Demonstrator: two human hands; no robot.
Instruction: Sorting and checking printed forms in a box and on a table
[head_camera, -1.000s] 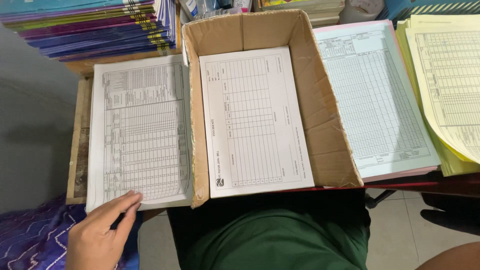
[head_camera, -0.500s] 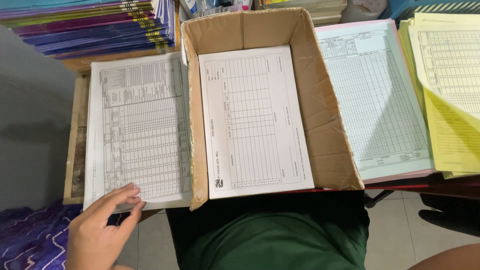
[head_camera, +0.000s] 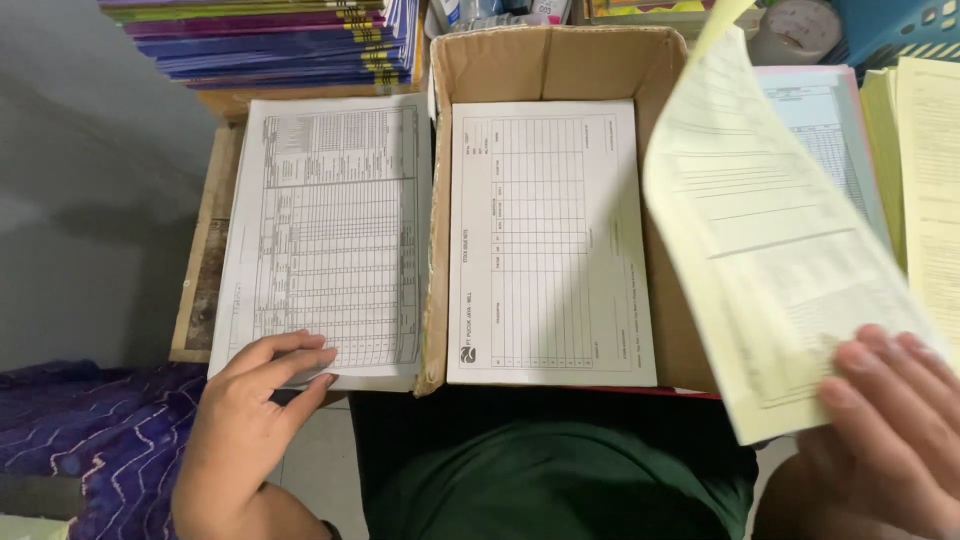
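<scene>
Paper this thin is light, floppy and slippery. Your right hand (head_camera: 885, 420) pinches the yellow sheet (head_camera: 770, 250) at its near corner, right of the cardboard box (head_camera: 545, 60), so it bows. Your left hand (head_camera: 255, 400) lies spread on the white stack (head_camera: 330, 230); lift sheets there by the near corner.

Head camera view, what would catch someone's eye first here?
A pale yellow printed sheet held up at the right by the right hand, blurred, partly covers the open cardboard box at centre, where a white printed form lies. The left hand rests on the near corner of the white stack left of it.
</scene>
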